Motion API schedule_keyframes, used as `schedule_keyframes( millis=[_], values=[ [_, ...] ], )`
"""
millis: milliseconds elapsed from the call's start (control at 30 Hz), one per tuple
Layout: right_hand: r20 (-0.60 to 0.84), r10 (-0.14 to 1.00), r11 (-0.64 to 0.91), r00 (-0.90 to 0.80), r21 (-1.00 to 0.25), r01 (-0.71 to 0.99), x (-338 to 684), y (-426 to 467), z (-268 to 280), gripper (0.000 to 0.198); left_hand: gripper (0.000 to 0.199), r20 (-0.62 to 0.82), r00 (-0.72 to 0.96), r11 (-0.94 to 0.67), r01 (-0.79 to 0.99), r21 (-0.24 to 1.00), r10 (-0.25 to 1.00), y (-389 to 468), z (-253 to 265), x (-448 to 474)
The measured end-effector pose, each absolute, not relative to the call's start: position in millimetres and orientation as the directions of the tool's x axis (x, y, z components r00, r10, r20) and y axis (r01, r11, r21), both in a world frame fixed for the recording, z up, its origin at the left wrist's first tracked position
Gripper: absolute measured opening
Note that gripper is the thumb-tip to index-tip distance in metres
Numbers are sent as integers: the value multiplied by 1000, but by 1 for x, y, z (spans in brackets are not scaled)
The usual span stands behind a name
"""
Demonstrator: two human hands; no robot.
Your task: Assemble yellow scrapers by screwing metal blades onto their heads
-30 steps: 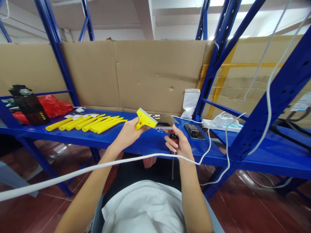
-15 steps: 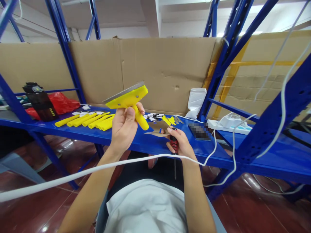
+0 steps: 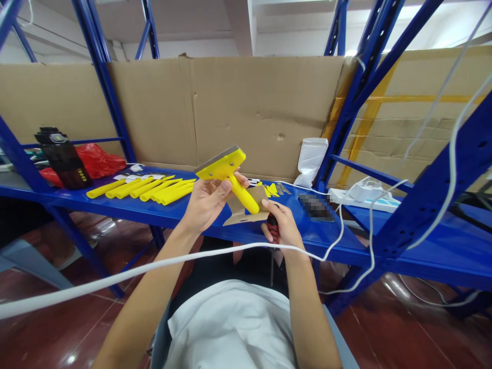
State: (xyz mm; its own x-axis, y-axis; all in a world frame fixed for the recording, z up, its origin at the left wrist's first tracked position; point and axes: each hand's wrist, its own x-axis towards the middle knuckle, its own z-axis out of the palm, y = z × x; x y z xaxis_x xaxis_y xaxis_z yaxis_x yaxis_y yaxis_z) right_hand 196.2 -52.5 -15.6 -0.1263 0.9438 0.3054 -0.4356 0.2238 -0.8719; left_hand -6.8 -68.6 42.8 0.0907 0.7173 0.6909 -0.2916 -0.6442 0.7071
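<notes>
My left hand [image 3: 209, 202] is closed around a yellow scraper [image 3: 221, 168] near where the handle meets the head. The scraper is tilted above the bench, its metal blade up and two screws showing in the head. In my right hand [image 3: 283, 223] is a screwdriver [image 3: 273, 229] with a red and black handle, its shaft pointing down past the bench edge. A brown cardboard piece [image 3: 234, 218] with cut-outs lies behind the scraper handle and reaches my right thumb; I cannot tell if the thumb grips it.
Several yellow handles [image 3: 126, 188] lie in a row on the blue bench [image 3: 115, 205]. Small yellow pieces [image 3: 272, 189], a phone [image 3: 315, 207] and a power strip [image 3: 386, 201] are rightward. A white cable [image 3: 154, 265] crosses before my forearms. A dark bottle [image 3: 63, 159] stands left.
My left hand has moved right and down with the scraper, toward my right hand. More of the cardboard piece shows now, turned at a different angle. The screwdriver stays in my right hand.
</notes>
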Motion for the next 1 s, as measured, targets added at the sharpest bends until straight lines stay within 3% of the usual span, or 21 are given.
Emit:
schedule_keyframes(
  millis=[333, 500, 767, 1000],
  values=[
    [308, 916, 180, -258, -888, -422, 203, -53, -14, 37, 55, 659, 190, -599, -290, 746, 728, -65, 41, -14],
    [288, 914, 133, -285, -878, -460, 204, -55, -12, 43, 50, 607, 228, -549, -272, 790, 761, -58, 29, -3],
    [306, 893, 98, -329, -847, -523, 206, -53, -13, 38, 56, 571, 108, -567, -72, 821, 813, -53, 28, -4],
    [330, 822, 141, -465, -908, -395, 206, -57, -20, 65, 56, 482, 65, -461, -209, 863, 874, -59, 36, -4]
  ],
)
